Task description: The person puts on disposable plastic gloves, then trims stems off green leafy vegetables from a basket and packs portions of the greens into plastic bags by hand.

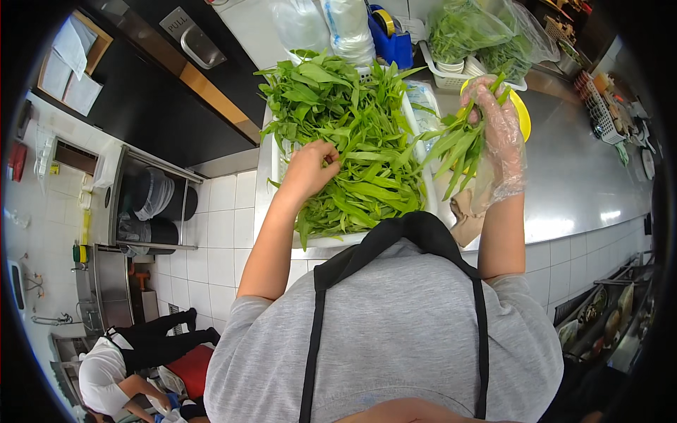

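A white plastic crate [432, 198] stands before me, heaped with long-leaved greens [365, 143] that look like water spinach. My left hand [313, 168], bare, rests at the near left part of the heap with its fingers curled; whether a leaf is between them is hidden. To the right of the crate, my right hand [497, 124] wears a clear plastic glove. It is shut on a bunch of greens [461, 145], stems pointing up and away, leaves hanging down to the left. Partly hidden under that hand is a round yellow container [522, 113].
A brown cloth or paper [465, 217] lies at the steel counter's [571, 158] near edge. Behind stand plastic bag rolls [346, 31], a blue tape dispenser [390, 39] and a white basket [449, 80] with bagged greens [470, 37]. A co-worker [106, 375] bends over at lower left.
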Demonstrator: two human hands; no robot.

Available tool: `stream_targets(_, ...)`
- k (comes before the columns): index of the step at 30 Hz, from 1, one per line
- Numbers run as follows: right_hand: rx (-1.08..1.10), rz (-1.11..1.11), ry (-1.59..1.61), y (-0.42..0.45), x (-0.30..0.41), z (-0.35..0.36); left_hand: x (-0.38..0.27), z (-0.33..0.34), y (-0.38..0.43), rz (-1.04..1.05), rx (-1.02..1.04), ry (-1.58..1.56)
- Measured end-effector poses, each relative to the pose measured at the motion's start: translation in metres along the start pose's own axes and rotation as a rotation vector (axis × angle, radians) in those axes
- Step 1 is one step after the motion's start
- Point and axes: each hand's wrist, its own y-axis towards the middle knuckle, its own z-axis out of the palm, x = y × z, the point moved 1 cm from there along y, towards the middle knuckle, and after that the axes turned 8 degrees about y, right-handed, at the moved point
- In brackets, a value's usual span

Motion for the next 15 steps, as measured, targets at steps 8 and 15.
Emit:
stream_targets(8,0.093,0.11,-0.253,-0.009,0.005,0.025,0.001,-0.022,-0.005,-0.133,0.025,-0.833)
stream_targets(15,0.526,-0.368,-0.653,-0.014,-0.014,0.076,-0.022,-0.033,-0.003,0.048,0.049,-0.889)
